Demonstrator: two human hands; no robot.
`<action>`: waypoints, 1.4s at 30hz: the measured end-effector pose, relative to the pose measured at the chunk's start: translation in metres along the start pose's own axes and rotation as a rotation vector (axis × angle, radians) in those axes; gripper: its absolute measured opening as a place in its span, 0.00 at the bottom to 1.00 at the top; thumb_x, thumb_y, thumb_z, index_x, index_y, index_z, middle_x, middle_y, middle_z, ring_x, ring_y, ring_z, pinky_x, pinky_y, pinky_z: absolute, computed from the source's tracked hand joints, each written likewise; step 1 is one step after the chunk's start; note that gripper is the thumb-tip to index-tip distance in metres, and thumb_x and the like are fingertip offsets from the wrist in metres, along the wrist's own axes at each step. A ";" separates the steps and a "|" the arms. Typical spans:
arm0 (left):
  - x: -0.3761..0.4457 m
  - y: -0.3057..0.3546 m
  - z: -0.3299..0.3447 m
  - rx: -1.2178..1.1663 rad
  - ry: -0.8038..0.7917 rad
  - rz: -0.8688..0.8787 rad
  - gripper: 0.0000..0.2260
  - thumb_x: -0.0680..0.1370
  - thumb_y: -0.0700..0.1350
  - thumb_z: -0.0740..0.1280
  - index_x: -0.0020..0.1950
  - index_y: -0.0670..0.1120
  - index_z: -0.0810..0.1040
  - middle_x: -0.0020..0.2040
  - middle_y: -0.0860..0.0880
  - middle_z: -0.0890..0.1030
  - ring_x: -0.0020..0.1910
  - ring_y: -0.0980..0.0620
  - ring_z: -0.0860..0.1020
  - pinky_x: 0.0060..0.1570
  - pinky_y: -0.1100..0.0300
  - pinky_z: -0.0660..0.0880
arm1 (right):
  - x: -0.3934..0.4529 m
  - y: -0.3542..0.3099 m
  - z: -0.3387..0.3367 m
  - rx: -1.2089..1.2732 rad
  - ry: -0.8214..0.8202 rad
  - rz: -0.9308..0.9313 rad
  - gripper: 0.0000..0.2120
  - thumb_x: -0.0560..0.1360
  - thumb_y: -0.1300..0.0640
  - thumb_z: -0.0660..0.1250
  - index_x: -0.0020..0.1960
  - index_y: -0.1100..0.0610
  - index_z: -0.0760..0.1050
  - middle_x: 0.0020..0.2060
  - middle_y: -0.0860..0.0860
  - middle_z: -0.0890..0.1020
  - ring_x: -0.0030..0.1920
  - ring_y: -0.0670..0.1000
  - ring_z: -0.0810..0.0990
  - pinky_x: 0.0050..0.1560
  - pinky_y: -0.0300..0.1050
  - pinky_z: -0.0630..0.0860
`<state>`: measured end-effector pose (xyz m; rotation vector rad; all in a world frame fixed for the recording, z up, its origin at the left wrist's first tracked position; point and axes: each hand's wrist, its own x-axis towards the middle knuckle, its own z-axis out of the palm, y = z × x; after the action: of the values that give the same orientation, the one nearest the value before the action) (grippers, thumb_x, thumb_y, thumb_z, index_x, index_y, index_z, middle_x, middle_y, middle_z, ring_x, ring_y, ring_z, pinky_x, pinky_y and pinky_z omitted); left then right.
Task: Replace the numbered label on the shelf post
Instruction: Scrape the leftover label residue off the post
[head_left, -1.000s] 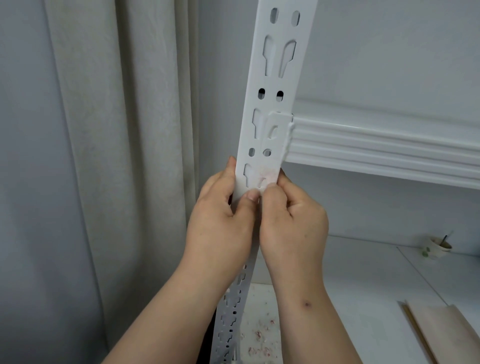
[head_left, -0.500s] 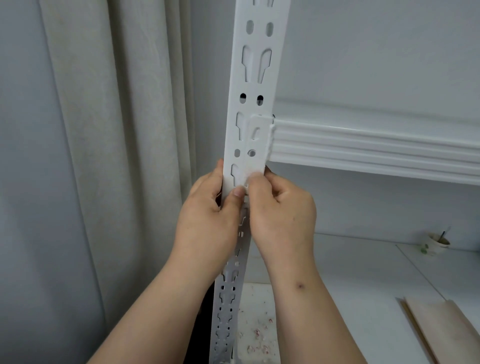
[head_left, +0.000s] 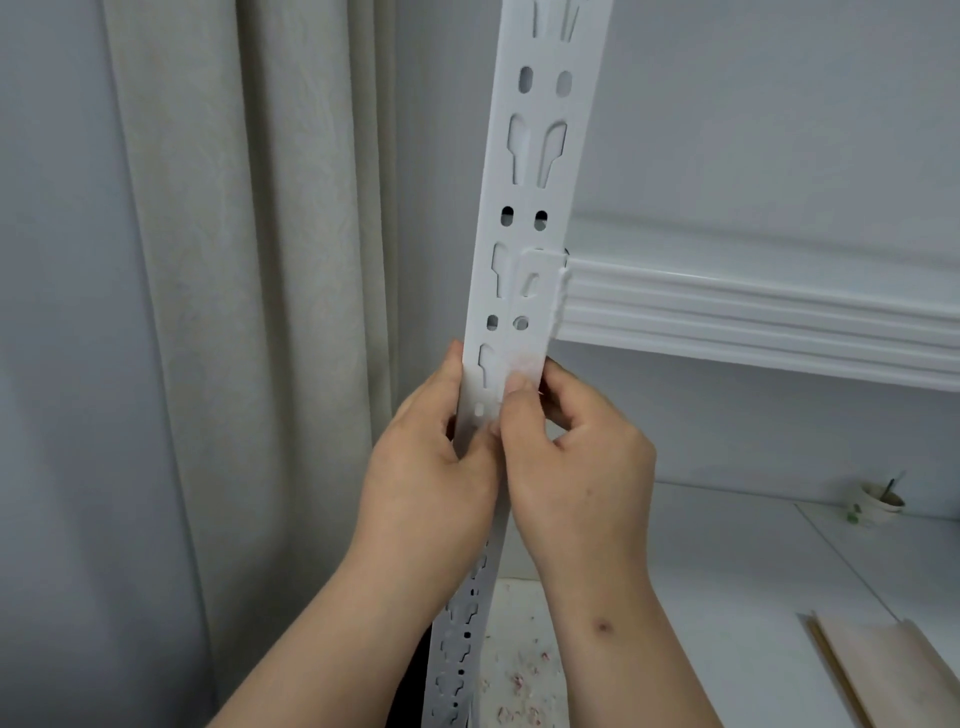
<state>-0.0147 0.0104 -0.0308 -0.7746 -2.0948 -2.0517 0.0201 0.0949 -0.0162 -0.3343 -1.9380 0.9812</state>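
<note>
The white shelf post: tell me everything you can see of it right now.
The shelf post is a white strip, metal by its look, punched with paired keyhole slots and small oval holes. It runs nearly upright, leaning slightly right toward the top, past both frame edges. A white ribbed shelf beam hooks into its right side. A faint reddish smear marks the face just above the thumbs. The left hand wraps its left edge, the right hand its right edge, thumbs on the face. No numbered label shows.

I am in a home room: a cream curtain (head_left: 249, 312) hangs beside my white metal shelving (head_left: 753, 317), and a small cup (head_left: 878, 501) sits on a lower shelf.
</note>
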 end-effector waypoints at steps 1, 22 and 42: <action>0.000 0.000 0.000 -0.002 0.002 0.008 0.24 0.79 0.43 0.66 0.69 0.67 0.69 0.63 0.60 0.79 0.62 0.61 0.77 0.63 0.55 0.74 | 0.002 -0.001 0.002 0.002 0.022 0.017 0.18 0.72 0.40 0.57 0.49 0.46 0.82 0.41 0.42 0.85 0.43 0.43 0.82 0.46 0.46 0.79; 0.020 0.009 0.001 0.219 0.097 -0.028 0.11 0.77 0.59 0.61 0.53 0.57 0.76 0.51 0.56 0.78 0.47 0.58 0.78 0.51 0.52 0.77 | 0.008 -0.008 -0.005 0.056 -0.047 0.097 0.16 0.75 0.51 0.63 0.29 0.50 0.75 0.19 0.45 0.72 0.24 0.46 0.68 0.24 0.33 0.62; 0.022 0.006 0.003 0.017 0.105 -0.059 0.03 0.77 0.53 0.68 0.48 0.56 0.78 0.47 0.54 0.84 0.45 0.57 0.82 0.47 0.58 0.78 | 0.004 -0.009 -0.012 0.288 -0.140 0.124 0.17 0.78 0.54 0.63 0.34 0.39 0.78 0.24 0.44 0.79 0.25 0.39 0.73 0.25 0.28 0.67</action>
<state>-0.0302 0.0188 -0.0169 -0.5957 -2.0992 -2.0534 0.0292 0.0973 -0.0037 -0.2273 -1.8827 1.3786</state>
